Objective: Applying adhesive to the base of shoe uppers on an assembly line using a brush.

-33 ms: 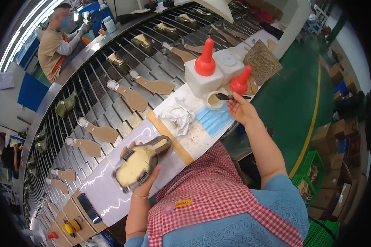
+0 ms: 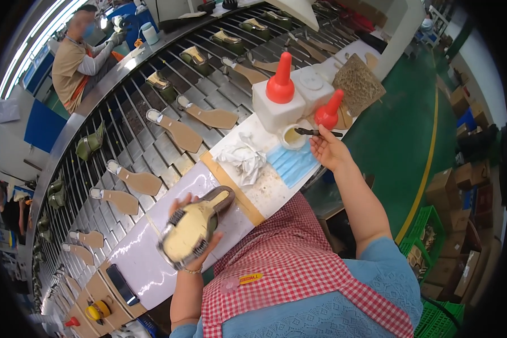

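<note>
My left hand (image 2: 204, 252) wraps round a shoe upper on a last (image 2: 190, 232), its pale yellow underside turned up and its narrow heel end pointing to the upper right. Dark ribbed edges show along both sides of the sole. In my right hand (image 2: 328, 149) is a dark-handled brush (image 2: 321, 133), pinched by the fingers. The brush's tip reaches over the mouth of a small white pot (image 2: 293, 138) with yellowish contents. Beside the pot stand a white bottle (image 2: 279, 107) with a red cone cap and another red cone-shaped cap (image 2: 330, 110).
A crumpled white cloth (image 2: 245, 160) and a blue face mask (image 2: 293, 162) lie on the board. Past it, a slatted conveyor (image 2: 208, 146) carries tan soles (image 2: 177, 134) and green shoe uppers (image 2: 90, 142). A phone (image 2: 122, 283) lies at lower left. Across the conveyor stands a person (image 2: 73, 67).
My left hand and the shoe in it have shifted slightly to the right. My right hand and the brush look almost unmoved.
</note>
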A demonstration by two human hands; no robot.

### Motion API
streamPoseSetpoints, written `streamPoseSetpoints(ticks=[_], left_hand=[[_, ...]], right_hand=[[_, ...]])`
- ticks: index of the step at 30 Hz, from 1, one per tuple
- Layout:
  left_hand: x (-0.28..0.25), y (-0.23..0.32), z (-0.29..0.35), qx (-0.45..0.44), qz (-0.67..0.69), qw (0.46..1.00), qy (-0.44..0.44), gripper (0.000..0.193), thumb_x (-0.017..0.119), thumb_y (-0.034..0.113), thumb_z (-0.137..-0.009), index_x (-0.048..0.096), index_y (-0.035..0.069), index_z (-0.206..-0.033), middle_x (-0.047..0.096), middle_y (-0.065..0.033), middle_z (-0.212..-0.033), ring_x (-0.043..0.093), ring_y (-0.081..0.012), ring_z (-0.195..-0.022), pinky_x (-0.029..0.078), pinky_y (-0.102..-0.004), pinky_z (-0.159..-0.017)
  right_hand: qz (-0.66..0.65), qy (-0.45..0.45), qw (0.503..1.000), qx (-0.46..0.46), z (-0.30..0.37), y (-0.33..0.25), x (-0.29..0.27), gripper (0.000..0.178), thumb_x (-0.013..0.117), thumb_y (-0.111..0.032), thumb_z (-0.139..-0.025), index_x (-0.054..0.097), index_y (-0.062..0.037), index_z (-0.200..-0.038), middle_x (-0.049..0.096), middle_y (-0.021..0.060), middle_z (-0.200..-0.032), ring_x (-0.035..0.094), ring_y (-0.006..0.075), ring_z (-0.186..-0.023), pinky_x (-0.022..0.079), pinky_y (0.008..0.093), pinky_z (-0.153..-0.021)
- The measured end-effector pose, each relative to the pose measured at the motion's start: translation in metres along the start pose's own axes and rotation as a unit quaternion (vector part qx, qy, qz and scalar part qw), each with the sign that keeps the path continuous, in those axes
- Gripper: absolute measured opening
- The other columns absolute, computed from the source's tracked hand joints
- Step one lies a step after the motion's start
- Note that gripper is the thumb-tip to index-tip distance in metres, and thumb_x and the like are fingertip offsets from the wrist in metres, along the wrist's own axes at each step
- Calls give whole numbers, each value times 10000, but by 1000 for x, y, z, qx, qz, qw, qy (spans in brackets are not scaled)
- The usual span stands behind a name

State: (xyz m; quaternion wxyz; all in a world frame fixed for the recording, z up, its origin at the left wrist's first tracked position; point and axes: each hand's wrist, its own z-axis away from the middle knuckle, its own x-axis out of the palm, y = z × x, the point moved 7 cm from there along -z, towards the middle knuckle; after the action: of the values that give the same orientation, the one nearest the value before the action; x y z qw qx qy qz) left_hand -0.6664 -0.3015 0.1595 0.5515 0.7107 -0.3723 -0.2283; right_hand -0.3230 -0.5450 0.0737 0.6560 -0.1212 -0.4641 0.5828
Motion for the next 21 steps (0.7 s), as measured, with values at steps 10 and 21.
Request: streamPoseSetpoints(ticks=[10,21], left_hand=[[40,5,13,-73,-72,994,48,862,802,90,-654,312,35,-1361,429,-116,-1302,456,-233,-1188,382,-342,-1016],[45,-36,42,32,-40,998,23,712,640,50,-850,235,148,-1427,415,-185,-1339,515,-237,-1146,483,-348,-936]], right_hand=[[-148,-133,978,-54,45,-29,21,235,624,-235,-895,609,-51,-1041,660,84,-942,638,187,-911,530,321,-777],[207,-386,885,-159,207,54,160,192,671,40,-783,610,10,-962,633,127,-1015,597,148,-943,471,264,-842]])
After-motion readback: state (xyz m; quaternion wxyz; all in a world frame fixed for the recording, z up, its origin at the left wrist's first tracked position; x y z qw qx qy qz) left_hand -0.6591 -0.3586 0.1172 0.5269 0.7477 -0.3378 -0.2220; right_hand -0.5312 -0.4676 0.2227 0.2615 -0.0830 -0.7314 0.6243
